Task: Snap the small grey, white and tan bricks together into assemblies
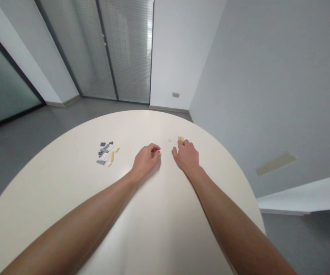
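Observation:
My left hand (pixel 146 158) rests on the round white table (pixel 67 183) with its fingers curled in; whether anything is in them is hidden. My right hand (pixel 186 154) lies a little to the right, fingers closed round a small tan piece (pixel 180 139) at its fingertips. A tiny white piece (pixel 169 140) lies on the table just left of the tan piece. A small cluster of grey and tan pieces (pixel 106 152) sits on the table to the left of my left hand.
The table's far edge curves close behind the hands. Beyond it are grey floor, a white wall and glass doors with blinds (pixel 119 49). A grey wall stands to the right, with a white ledge (pixel 305 198) low on it.

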A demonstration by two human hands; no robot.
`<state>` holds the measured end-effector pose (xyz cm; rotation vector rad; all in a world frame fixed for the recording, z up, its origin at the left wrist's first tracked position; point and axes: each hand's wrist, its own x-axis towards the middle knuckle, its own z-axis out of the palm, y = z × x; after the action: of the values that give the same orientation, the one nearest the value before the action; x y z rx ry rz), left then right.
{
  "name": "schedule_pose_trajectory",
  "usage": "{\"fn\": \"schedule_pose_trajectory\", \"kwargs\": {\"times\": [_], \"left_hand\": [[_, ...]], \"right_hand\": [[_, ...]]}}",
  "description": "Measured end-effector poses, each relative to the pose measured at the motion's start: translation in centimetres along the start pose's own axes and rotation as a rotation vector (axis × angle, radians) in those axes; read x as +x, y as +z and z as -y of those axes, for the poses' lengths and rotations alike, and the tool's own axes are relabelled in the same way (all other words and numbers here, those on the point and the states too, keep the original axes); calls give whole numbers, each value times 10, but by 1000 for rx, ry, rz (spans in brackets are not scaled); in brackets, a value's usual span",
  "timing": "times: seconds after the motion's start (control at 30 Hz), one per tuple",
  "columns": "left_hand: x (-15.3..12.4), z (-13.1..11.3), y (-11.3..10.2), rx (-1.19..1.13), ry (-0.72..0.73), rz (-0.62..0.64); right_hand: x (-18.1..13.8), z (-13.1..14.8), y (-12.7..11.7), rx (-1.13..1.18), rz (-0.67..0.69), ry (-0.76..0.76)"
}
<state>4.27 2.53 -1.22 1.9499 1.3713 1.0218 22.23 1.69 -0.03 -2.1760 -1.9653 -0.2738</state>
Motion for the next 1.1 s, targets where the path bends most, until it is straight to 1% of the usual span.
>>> {"fn": "schedule_pose_trajectory", "kwargs": {"times": [0.2,0.33,0.47,0.53,0.6,0.63,0.73,0.83,0.9,0.97,1.1], "left_hand": [[-1,1,-1,1,-9,10],[-1,4,-2,43,37,14],[-5,1,-3,219,135,-21],[-8,-2,-5,350,195,-31],[-12,-3,-8,498,221,-39],[-14,-2,-10,574,213,-52],[-18,7,-21,765,82,-166],[-18,19,-33,846,-77,-239],[-16,26,-39,876,-163,-260],[-15,30,-42,895,-218,-265],[-14,31,-41,889,-232,-253]], "right_hand": [[-2,-1,5,24,-31,-3],[-6,1,5,26,-38,-22],[-21,3,3,12,-40,-97],[-29,1,3,35,-30,-93],[-35,-3,4,77,-21,-100],[-36,-6,4,95,-17,-104],[-36,-11,3,143,11,-131],[-34,-14,1,170,38,-132],[-32,-14,-1,177,47,-133],[-32,-13,-2,182,48,-144],[-33,-13,-2,187,43,-160]]}}
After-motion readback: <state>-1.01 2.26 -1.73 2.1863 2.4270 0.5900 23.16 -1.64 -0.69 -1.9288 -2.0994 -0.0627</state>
